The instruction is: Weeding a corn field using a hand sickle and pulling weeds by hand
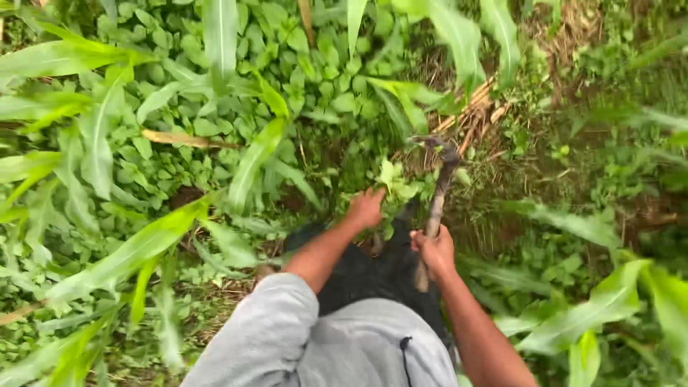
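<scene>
Down low, left hand [367,208] grips leafy weeds [395,183]; right hand [434,249] clasps a wooden-handled hoe [438,201].

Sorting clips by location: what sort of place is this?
Likely a farm field: tall maize-like leaves, low weeds, and the right hand gripping a hoe-like tool.

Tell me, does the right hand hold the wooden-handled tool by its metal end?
No, the right hand grips the wooden handle low down, while the curved metal end stays free above it among the weeds.
</scene>
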